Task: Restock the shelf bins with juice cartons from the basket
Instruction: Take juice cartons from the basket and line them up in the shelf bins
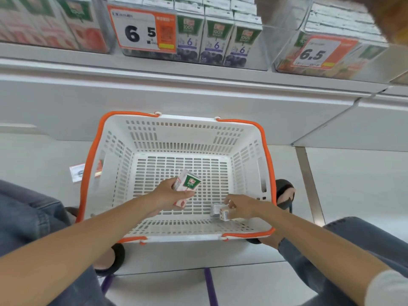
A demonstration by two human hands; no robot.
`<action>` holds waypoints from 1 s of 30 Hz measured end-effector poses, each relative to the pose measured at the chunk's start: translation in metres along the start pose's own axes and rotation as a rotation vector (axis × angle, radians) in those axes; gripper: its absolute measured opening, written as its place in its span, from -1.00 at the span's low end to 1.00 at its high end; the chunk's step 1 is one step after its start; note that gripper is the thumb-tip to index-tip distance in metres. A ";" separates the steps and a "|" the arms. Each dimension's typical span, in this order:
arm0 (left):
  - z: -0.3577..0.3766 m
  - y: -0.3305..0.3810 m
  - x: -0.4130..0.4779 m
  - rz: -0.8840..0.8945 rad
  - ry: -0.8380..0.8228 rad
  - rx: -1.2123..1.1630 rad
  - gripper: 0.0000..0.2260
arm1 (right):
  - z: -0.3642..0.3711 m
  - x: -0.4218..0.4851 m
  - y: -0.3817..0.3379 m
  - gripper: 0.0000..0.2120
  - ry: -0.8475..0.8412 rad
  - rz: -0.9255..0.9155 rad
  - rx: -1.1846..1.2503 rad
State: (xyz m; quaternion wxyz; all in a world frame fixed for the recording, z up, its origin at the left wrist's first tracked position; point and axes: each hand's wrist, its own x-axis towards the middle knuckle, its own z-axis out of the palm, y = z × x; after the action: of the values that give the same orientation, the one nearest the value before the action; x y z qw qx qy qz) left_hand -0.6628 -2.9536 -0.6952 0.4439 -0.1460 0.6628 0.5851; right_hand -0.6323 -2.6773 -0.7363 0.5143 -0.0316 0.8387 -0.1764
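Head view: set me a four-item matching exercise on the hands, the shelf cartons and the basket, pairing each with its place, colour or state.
Column one:
1. left hand
2. right hand
3. blueberry cartons
4. basket handles

Column two:
A. orange
B. standing in the middle shelf bin
C. at the small carton lying on the basket floor
D. holds a green-labelled carton

Pairs: 1-D, 2-C, 3-B, 4-A.
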 end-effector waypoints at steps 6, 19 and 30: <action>0.000 0.000 0.005 -0.017 0.049 -0.009 -0.71 | 0.005 0.003 -0.003 -0.28 0.025 0.000 0.132; 0.009 0.091 -0.013 0.240 0.138 -0.113 -0.67 | -0.123 -0.072 -0.079 -0.82 0.409 -0.262 0.564; 0.065 0.263 -0.070 0.574 0.061 -0.154 -0.83 | -0.259 -0.223 -0.073 -0.77 0.869 -0.440 0.558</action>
State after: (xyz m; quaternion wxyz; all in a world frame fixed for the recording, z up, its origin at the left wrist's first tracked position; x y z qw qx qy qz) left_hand -0.7835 -2.8459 -0.4671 0.2278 -0.0037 0.6437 0.7306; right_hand -0.7632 -2.6248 -0.4163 0.0613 0.0072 0.8688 -0.4913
